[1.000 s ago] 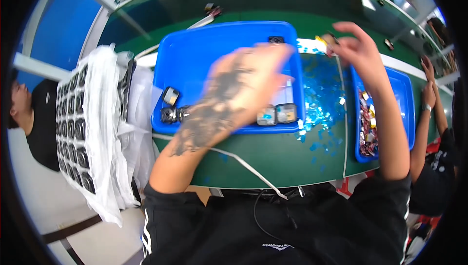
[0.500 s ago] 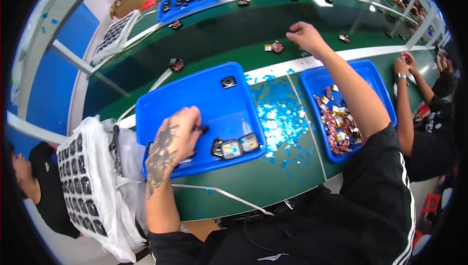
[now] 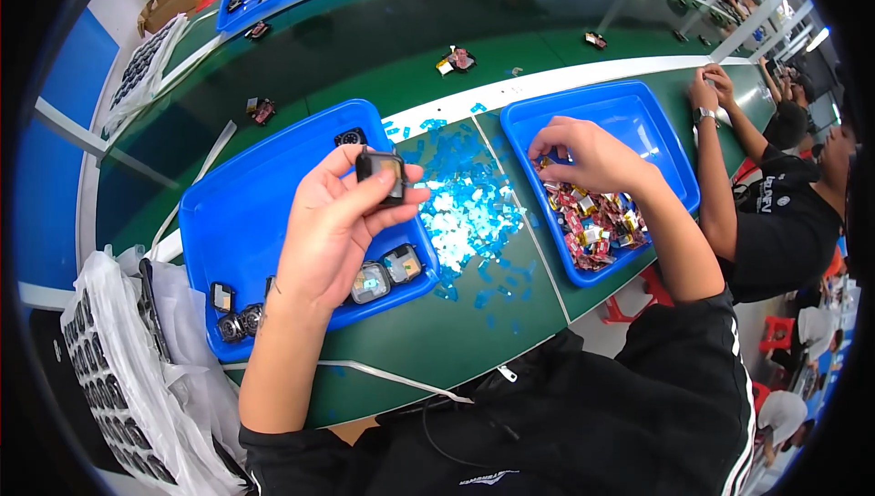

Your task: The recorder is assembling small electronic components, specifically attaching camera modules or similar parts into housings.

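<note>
My left hand [image 3: 319, 222] is raised over the near right part of a blue tray [image 3: 246, 213], fingers closed round a small black watch case [image 3: 383, 172]. The case is tilted, with a tan part showing inside. Two open watch cases [image 3: 385, 274] lie in that tray below my wrist, several black ones near its front left corner, and a round-faced one [image 3: 349, 137] at its far corner. My right hand [image 3: 592, 157] hangs over a second blue tray [image 3: 670, 145] with its fingers curled in. Under it lie heaped small reddish parts with white and yellow pieces [image 3: 592, 227]. Whatever its fingertips hold is hidden.
Blue film scraps [image 3: 469, 222] cover the green table between the trays. Beyond a white rail, a green belt [image 3: 365, 67] carries several scattered parts. A wrapped stack of part-filled trays [image 3: 109, 377] stands at left. Another person's hands [image 3: 711, 95] are at the right.
My left hand has come up out of the left tray with a watch case. My right hand has drawn back from over the belt to the right tray. The whole view has shifted.
</note>
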{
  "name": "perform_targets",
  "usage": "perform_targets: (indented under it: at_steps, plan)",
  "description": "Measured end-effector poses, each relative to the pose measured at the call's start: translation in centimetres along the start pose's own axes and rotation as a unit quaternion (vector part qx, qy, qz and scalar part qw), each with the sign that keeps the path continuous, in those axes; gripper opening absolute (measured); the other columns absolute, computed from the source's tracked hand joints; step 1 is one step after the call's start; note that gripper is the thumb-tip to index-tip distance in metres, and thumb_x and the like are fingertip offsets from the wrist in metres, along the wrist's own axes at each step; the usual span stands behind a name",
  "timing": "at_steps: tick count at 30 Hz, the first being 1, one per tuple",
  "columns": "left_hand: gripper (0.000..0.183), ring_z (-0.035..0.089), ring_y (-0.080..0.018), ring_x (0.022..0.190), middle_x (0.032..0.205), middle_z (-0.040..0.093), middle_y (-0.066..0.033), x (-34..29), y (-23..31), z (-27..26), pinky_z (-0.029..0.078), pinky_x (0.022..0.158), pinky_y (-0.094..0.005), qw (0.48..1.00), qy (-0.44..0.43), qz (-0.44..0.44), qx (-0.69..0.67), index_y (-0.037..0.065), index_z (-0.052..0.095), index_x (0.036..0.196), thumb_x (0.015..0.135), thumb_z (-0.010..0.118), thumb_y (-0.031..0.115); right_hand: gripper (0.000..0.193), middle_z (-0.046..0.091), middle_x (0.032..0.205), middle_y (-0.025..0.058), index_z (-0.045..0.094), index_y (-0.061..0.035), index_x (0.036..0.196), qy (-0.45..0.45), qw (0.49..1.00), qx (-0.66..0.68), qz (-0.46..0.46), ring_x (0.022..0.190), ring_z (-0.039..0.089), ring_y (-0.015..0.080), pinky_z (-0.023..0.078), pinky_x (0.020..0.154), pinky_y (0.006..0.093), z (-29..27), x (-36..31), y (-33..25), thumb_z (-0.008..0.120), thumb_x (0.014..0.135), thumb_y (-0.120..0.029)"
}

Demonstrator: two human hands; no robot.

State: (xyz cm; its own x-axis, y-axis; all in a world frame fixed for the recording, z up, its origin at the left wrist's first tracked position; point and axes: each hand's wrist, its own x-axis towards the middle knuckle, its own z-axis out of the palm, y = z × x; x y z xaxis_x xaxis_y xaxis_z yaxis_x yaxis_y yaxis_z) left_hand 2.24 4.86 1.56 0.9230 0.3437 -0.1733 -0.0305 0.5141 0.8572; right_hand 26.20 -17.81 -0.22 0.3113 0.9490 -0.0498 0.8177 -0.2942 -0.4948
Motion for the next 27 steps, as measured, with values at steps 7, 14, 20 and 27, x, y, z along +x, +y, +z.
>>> perform_targets:
  at_steps: [7,14,20,27]
  plan:
    - [0.029,0.071,-0.0227,0.087,0.104,0.066,-0.0181,-0.7,-0.1,1.0,0.061,0.072,-0.0288,0.999,0.000,-0.003,0.048,0.001,0.052,0.121,0.094,0.060,0.009,0.020,0.061,0.088,0.0057,0.062,-0.0041,0.087,0.045,0.996,0.077,0.004,0.081,0.059,0.0178,0.047,0.073,0.0309,-1.7,-0.8,-0.3,0.077,0.078,-0.014]
    - [0.027,0.062,-0.0143,0.093,0.113,0.061,-0.0100,-1.2,-1.2,0.5,0.053,0.079,-0.0278,0.976,-0.027,0.082,0.200,0.004,0.065,0.116,0.089,0.061,0.003,0.008,0.061,0.079,-0.0042,0.058,-0.0106,0.091,0.141,0.768,0.594,0.194,0.069,0.053,0.0024,0.040,0.058,0.0188,-0.3,-3.3,0.0,0.065,0.092,-0.015]
    - [0.033,0.063,-0.0220,0.085,0.101,0.056,-0.0112,-2.0,-2.7,2.1,0.053,0.072,-0.0322,0.832,-0.023,0.330,0.444,0.012,0.073,0.108,0.076,0.074,0.002,0.008,0.061,0.087,-0.0017,0.059,-0.0100,0.098,0.016,0.652,0.742,0.157,0.071,0.055,0.0046,0.044,0.057,0.0198,2.4,-3.1,-6.2,0.061,0.096,-0.017]
    - [0.022,0.063,-0.0247,0.080,0.091,0.059,-0.0105,-2.3,-3.2,2.5,0.052,0.066,-0.0338,0.779,-0.055,0.393,0.486,0.011,0.075,0.092,0.071,0.080,0.011,0.014,0.061,0.087,-0.0011,0.059,-0.0071,0.106,-0.083,0.619,0.761,0.174,0.077,0.058,0.0050,0.047,0.061,0.0205,5.1,-2.3,-9.5,0.062,0.095,-0.016]
